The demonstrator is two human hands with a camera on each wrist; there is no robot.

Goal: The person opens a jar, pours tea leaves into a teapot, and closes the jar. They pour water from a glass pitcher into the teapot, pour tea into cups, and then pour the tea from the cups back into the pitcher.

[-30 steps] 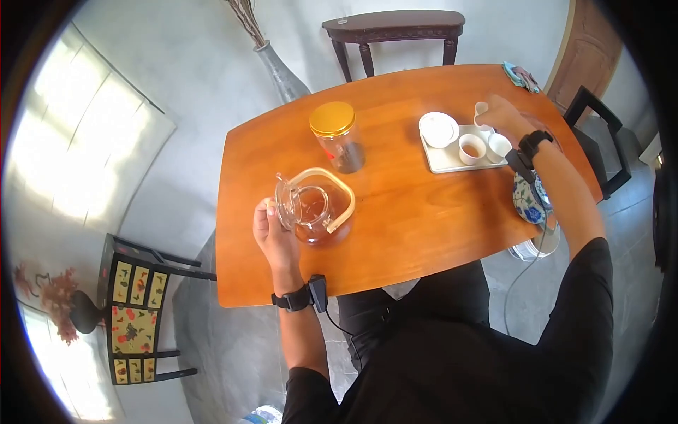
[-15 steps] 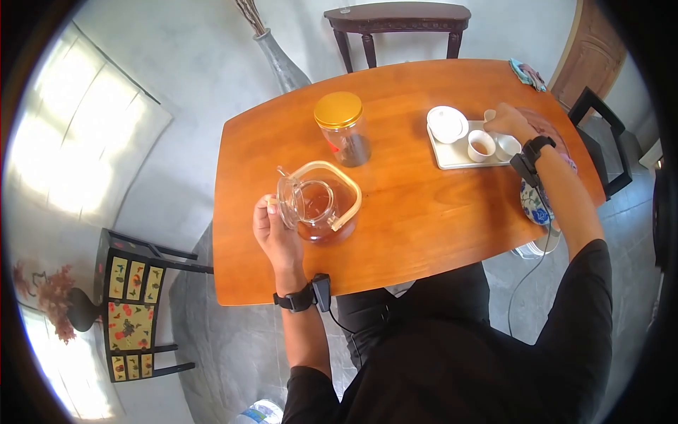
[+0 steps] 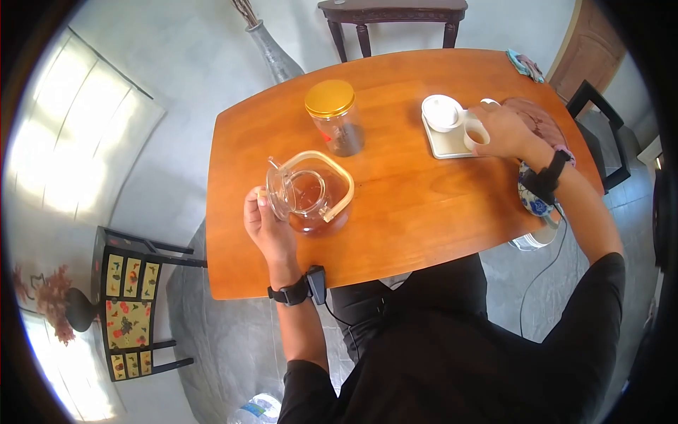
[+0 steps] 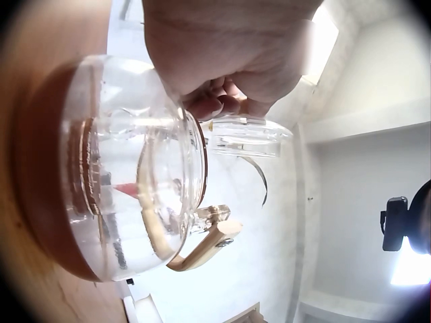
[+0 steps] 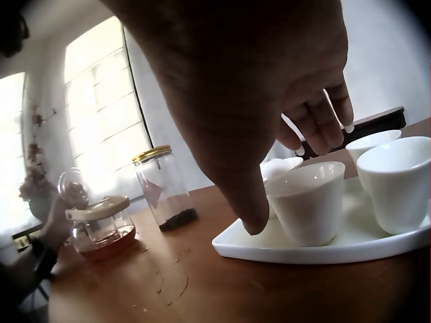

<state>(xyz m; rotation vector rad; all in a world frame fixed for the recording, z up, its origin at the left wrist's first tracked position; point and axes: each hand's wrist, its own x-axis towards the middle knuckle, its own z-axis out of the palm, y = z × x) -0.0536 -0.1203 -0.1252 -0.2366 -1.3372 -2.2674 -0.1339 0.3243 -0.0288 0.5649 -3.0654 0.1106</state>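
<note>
Pinching the lid between left hand fingers, raised on edge beside the mouth of the pot on the desk, presumably to leave the opening free. Reaching over the tray with the right hand, fingers loosely parted about a cup, ungrasped, perhaps spread to fit around it.

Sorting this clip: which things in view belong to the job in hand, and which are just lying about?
In the job:
lid, in the left hand
pot
cups, by the right hand
tray

Apparently just lying about:
jar, closed
cloth
vase
side table
</note>
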